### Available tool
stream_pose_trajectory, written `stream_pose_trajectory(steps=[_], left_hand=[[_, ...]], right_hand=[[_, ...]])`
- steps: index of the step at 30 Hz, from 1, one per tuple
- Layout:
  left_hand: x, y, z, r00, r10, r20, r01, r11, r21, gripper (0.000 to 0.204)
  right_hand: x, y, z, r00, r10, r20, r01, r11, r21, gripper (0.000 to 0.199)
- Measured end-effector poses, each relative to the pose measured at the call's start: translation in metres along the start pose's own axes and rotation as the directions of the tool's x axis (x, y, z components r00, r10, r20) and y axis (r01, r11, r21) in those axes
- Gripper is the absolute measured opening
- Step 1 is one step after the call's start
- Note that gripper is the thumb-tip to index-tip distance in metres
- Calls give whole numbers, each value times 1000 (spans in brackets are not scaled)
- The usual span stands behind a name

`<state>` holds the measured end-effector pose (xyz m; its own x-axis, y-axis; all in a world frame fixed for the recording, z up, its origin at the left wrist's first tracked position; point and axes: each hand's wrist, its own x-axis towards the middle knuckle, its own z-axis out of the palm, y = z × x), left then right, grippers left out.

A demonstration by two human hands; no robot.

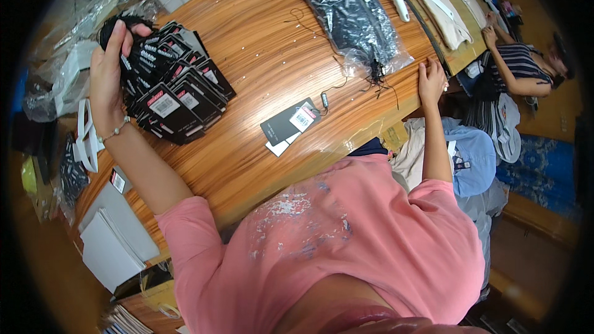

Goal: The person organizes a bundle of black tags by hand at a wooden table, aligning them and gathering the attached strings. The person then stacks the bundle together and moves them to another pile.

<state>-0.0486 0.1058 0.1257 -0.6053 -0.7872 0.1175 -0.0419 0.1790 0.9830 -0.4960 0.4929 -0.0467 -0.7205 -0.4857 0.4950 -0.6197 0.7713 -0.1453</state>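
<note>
Head view: the left fingers (pixel 114 42) are pinching the cords (pixel 106 29) of black tags (pixel 179 89), which are fanning out just right of them; the right fingers (pixel 423 70), slightly spread, are resting on the desk (pixel 260 43); a loose tag (pixel 281 125) is lying between.

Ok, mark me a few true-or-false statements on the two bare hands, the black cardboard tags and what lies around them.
1. The left hand holds a thick bunch of black cardboard tags by their cords. True.
2. The right hand grips the white plastic roller with a handle. False: it rests at the edge of the brown wood-grained table.
3. One black rectangular tag with a white sticker lies on the table, apart from the bunch. True.
4. The clear plastic bag of black items lies left of the bunch. False: it lies to the right.
</note>
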Motion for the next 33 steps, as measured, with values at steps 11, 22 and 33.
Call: stream_pose_trajectory(steps=[11, 22, 33], left_hand=[[-3, -4, -9, 998, 33, 59, -37, 997, 67, 45], [3, -20, -7, 981, 194, -12, -194, 981, -3, 36], [-24, 14, 11, 867, 490, -94, -497, 865, -73, 42]], right_hand=[[4, 5, 1, 990, -144, -6, 144, 989, 19, 36], [5, 4, -5, 979, -195, 61, 185, 973, 140, 40], [12, 27, 11, 984, -65, 164, 54, 996, 69, 51]])
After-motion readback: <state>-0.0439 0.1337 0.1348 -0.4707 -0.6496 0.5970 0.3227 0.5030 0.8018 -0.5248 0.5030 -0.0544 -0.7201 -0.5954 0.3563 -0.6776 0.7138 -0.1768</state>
